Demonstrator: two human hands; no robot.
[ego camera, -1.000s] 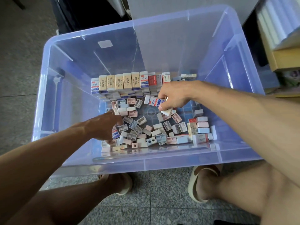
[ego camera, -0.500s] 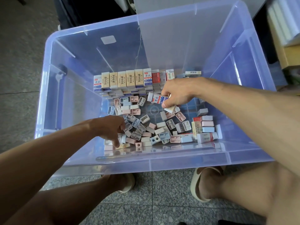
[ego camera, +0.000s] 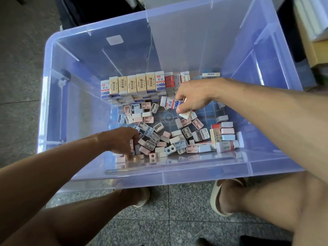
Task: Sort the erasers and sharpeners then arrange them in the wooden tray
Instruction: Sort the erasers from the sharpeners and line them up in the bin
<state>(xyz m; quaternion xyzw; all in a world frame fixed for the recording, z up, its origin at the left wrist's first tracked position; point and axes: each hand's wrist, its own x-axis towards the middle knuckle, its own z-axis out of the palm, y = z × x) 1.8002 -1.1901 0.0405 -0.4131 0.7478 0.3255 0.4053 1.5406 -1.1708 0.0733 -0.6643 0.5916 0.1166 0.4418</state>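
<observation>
my right hand (ego camera: 192,96) pinches several erasers (ego camera: 171,104) at once, so one may slip into the loose sharpeners (ego camera: 159,137), while my left hand (ego camera: 122,141) curls on hidden pieces.

A large translucent blue plastic bin (ego camera: 58,107) stood on a speckled grey tiled floor (ego camera: 177,219). A pale rectangular sticker (ego camera: 114,40) showed on its far wall. Two beige slippers rested on the floor just in front of the bin, one (ego camera: 142,201) at the left and one (ego camera: 217,196) at the right. Beyond the bin's right side stood wooden shelving (ego camera: 317,50) with a stack of white material (ego camera: 310,16) on it. Something dark (ego camera: 92,9) lay behind the far rim.
</observation>
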